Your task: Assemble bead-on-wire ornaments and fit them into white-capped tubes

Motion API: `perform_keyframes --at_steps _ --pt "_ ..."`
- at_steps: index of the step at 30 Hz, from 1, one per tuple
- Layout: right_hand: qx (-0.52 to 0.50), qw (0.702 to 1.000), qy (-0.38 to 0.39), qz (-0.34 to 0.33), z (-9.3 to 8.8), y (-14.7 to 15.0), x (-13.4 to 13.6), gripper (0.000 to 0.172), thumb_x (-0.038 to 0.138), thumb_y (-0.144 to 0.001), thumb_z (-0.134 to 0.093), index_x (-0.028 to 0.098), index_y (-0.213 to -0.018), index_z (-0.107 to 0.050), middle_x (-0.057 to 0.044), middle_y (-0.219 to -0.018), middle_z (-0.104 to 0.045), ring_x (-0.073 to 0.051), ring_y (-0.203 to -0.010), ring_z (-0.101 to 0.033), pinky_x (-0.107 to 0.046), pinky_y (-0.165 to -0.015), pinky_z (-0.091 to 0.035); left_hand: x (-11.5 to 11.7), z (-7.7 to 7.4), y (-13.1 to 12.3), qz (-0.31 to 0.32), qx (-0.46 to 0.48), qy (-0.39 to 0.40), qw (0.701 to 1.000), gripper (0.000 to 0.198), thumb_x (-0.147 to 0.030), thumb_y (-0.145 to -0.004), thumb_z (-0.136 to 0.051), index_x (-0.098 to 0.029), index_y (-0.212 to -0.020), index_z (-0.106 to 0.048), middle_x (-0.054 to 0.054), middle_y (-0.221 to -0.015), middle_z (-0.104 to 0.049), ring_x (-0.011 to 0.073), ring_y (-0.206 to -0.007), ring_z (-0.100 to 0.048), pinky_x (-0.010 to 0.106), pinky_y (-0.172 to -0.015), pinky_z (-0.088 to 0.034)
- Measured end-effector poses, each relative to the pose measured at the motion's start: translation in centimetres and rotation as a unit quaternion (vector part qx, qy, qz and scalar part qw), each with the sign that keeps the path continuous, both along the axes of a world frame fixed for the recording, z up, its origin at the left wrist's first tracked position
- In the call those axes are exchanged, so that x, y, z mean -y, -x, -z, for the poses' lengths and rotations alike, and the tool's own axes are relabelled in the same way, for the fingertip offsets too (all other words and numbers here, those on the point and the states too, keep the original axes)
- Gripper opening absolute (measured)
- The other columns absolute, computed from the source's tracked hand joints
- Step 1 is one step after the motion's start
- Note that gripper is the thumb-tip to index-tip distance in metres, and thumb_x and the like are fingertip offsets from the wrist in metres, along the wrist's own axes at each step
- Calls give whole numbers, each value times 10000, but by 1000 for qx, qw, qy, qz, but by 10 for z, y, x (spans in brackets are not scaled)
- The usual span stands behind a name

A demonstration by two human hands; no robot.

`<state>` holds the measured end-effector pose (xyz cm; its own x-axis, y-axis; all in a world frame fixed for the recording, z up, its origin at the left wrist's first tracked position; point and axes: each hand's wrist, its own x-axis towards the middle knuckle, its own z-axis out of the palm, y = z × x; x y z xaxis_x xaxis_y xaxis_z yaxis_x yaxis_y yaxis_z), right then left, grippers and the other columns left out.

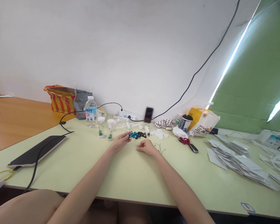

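Note:
My left hand [121,142] is closed in a pinch over the table, with a small shiny blue piece [130,134] at its fingertips. Beside it lies a pile of small blue and black pieces [141,134]. To the right, my right hand [146,147] hovers low or rests on the tabletop, thumb and fingers pressed together; what they hold is too small to make out. Several thin wire-like stems [162,148] lie just past this hand. Left of the pile stand two clear tubes with white caps, a nearer tube [110,129] and a farther tube [101,127], each with something green inside.
White caps [159,133] lie behind the pile. A water bottle [91,113], a tablet-like device [37,151] and a black cable [38,155] are on the left. Rightward are red-handled scissors [184,141], a black-lidded cup [186,123], a bag [204,123] and white packets [240,165].

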<state>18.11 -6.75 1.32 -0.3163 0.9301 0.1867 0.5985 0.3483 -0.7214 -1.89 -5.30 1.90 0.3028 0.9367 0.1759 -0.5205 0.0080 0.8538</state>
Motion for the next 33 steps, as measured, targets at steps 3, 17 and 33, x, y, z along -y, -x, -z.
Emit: perform_keyframes --at_steps 3,17,33 --pt "9 1000 -15 1 0 -3 -2 164 338 -624 -686 175 -602 -677 -4 -569 -620 -123 -545 -536 -216 -546 -408 0 2 -1 10 -5 7 1000 320 -223 -633 -746 -125 -930 -681 32 -694 -624 111 -694 -563 274 -769 -438" --pt "53 969 -118 209 6 -16 -18 157 146 -730 -547 203 -840 -643 -33 -839 -635 -168 -800 -553 -262 -699 -382 0 1 -2 -48 -30 37 998 292 -248 -600 -763 -124 -854 -691 23 -667 -604 87 -635 -526 248 -685 -438" --pt "137 951 -115 254 6 45 -53 27 215 -716 -626 198 -704 -642 -64 -867 -631 -241 -940 -504 -370 -808 -289 -10 12 -1 -55 -66 24 996 345 -257 -545 -791 -154 -857 -687 44 -818 -655 99 -697 -571 261 -733 -427"
